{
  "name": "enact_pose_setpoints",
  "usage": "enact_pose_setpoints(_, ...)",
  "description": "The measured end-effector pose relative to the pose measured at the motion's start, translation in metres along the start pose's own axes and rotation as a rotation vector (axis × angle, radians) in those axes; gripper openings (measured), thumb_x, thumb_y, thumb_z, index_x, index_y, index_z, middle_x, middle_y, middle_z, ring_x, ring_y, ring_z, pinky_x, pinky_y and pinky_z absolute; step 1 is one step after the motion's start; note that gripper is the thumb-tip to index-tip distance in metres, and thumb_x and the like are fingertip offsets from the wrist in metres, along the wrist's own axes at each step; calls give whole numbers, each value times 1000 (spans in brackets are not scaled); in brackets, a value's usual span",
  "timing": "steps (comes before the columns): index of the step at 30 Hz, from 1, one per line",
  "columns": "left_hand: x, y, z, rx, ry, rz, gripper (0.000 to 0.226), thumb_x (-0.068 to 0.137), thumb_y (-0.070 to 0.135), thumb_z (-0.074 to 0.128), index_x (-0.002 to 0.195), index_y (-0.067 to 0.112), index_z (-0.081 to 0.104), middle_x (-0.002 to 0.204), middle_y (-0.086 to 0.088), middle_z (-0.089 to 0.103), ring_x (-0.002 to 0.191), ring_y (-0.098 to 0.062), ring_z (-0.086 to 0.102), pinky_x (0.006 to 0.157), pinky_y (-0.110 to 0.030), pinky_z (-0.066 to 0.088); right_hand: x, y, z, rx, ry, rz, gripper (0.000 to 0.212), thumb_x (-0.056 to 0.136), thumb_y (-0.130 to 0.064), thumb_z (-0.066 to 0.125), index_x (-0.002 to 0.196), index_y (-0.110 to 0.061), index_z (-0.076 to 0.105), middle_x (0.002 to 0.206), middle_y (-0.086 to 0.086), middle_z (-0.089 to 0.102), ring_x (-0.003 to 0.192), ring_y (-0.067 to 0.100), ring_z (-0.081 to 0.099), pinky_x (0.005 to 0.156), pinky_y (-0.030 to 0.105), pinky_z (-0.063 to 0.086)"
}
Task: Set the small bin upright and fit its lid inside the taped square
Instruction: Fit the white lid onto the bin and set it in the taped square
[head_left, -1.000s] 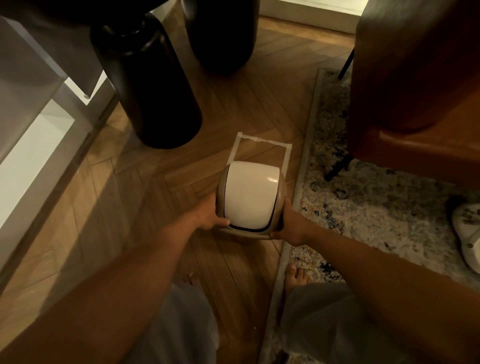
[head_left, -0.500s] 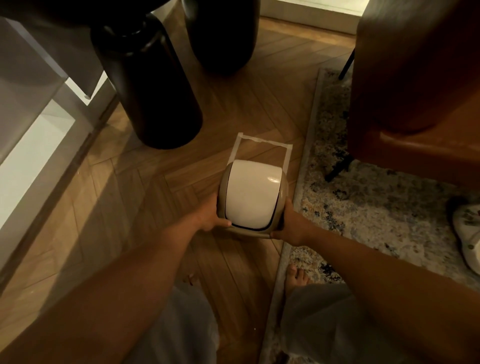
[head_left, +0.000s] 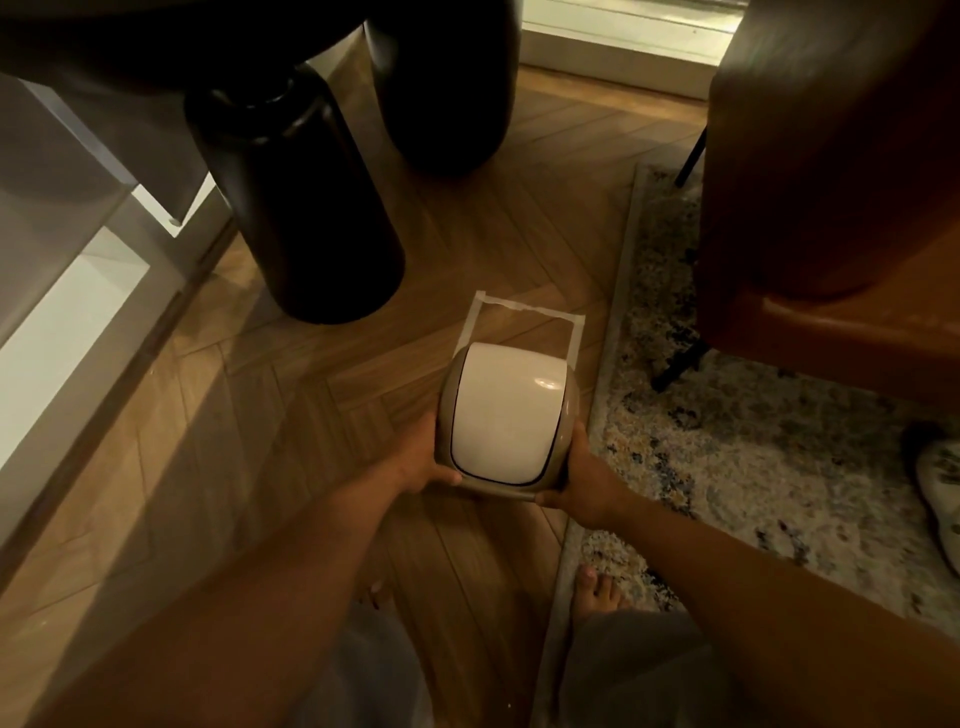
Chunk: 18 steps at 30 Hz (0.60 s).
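Note:
The small bin (head_left: 569, 402) is beige, and its white swing lid (head_left: 506, 410) faces up at me. Both hands hold it from the near side. My left hand (head_left: 421, 457) grips its left lower edge and my right hand (head_left: 576, 475) grips its right lower edge. Just beyond the bin, a square of white tape (head_left: 530, 310) marks the wooden floor. Its far and side strips show; the bin hides its near part. Whether the bin rests on the floor or hangs just above it I cannot tell.
Two tall black vases (head_left: 306, 208) (head_left: 447, 83) stand on the floor to the back left. A brown leather chair (head_left: 831, 182) stands on a patterned rug (head_left: 753, 441) at the right. My bare foot (head_left: 597, 592) is at the rug's edge. A white shoe (head_left: 940, 499) lies far right.
The bin has shifted slightly forward toward the taped square, with both hands still on it.

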<state>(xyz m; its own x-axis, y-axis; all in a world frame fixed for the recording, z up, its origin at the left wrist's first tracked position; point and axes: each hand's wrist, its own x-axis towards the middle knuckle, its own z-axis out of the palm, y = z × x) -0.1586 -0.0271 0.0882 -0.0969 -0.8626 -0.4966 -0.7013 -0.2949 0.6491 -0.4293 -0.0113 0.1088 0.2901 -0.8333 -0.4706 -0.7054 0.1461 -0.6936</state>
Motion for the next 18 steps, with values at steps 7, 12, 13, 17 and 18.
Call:
enact_pose_setpoints(7, 4, 3, 0, -2, -1, -8, 122, 56, 22, 95, 154, 19, 23, 155, -6, 36, 143, -27, 33, 115, -45, 31, 5, 1, -2, 6, -10, 9, 134, 71, -20, 90, 156, -13, -14, 151, 10, 45, 133, 31, 50, 100, 33, 42)
enact_pose_setpoints(12, 8, 5, 0, -40, 14, 0, 117, 60, 17, 93, 154, 18, 24, 154, -6, 38, 142, -26, 34, 115, -40, 29, 7, 1, -4, -5, 19, 17, 130, 73, -19, 88, 157, -19, -11, 148, 10, 49, 129, 32, 53, 98, 34, 44)
enact_pose_setpoints(13, 10, 7, 0, -49, 26, 5, 116, 60, 16, 93, 154, 17, 25, 153, -7, 39, 142, -26, 34, 113, -38, 29, 8, 0, -5, -3, 35, 13, 130, 73, -18, 88, 157, -21, -11, 148, 9, 49, 130, 32, 53, 99, 36, 44)
enact_pose_setpoints(17, 19, 16, -4, -70, 75, 28, 118, 61, 15, 93, 155, 17, 22, 154, -7, 38, 142, -26, 34, 116, -42, 30, 14, -3, -13, 20, 98, -8, 134, 72, -20, 88, 157, -26, -16, 149, 6, 50, 131, 29, 53, 102, 42, 47)
enact_pose_setpoints(18, 21, 18, -5, -73, 77, 34, 118, 61, 16, 93, 155, 18, 21, 155, -7, 37, 143, -26, 33, 116, -44, 30, 16, -3, -15, 22, 109, -12, 135, 72, -20, 88, 157, -27, -16, 149, 5, 50, 130, 28, 53, 101, 41, 48)
